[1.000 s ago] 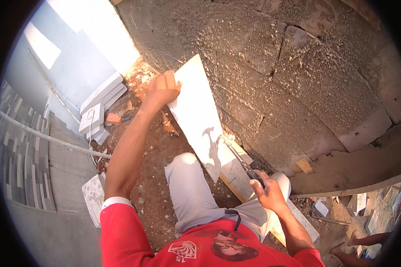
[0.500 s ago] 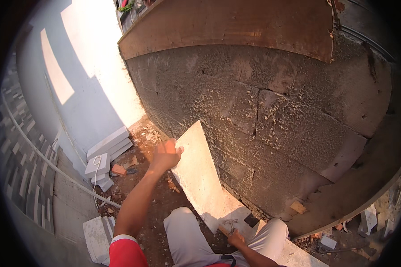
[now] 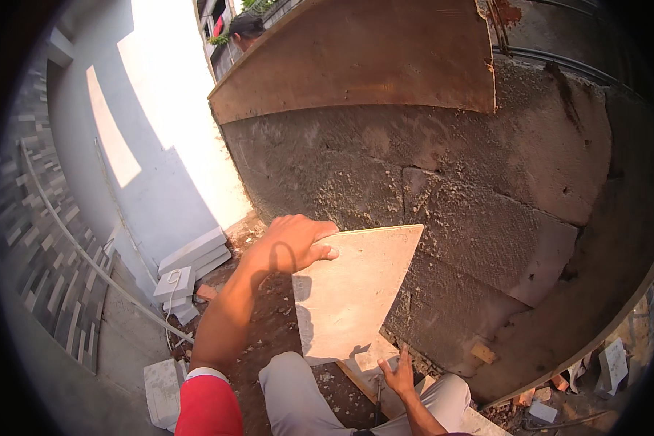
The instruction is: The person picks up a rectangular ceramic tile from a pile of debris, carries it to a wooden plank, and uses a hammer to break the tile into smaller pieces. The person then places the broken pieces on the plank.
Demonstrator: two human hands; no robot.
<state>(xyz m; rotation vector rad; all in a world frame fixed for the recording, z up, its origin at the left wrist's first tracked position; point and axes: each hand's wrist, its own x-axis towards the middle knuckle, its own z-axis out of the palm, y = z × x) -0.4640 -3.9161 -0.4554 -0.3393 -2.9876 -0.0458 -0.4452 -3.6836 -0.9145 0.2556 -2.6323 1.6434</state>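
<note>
My left hand (image 3: 298,243) grips the upper left corner of a pale plywood board (image 3: 360,283), thumb on its near face and fingers behind. The board stands tilted above my knees, in front of a rough cement-coated block wall (image 3: 472,232). Near the board's lower right, my right hand (image 3: 401,374) is open with its fingers apart, holding nothing. A thin dark tool (image 3: 378,400) is beside it, too small to make out clearly. A narrow wooden strip (image 3: 356,384) lies under the board's lower edge.
White blocks (image 3: 192,251) are stacked by the white wall at left, and another block (image 3: 162,392) lies nearer. A hose (image 3: 87,254) runs along the left. A brown wooden panel (image 3: 363,62) tops the wall; a person's head (image 3: 247,27) shows behind it. Rubble (image 3: 545,396) lies at right.
My left hand has turned the board, its top edge now wider and shifted right. My right hand has let go of a small hammer-like tool and opened. The view has shifted slightly.
</note>
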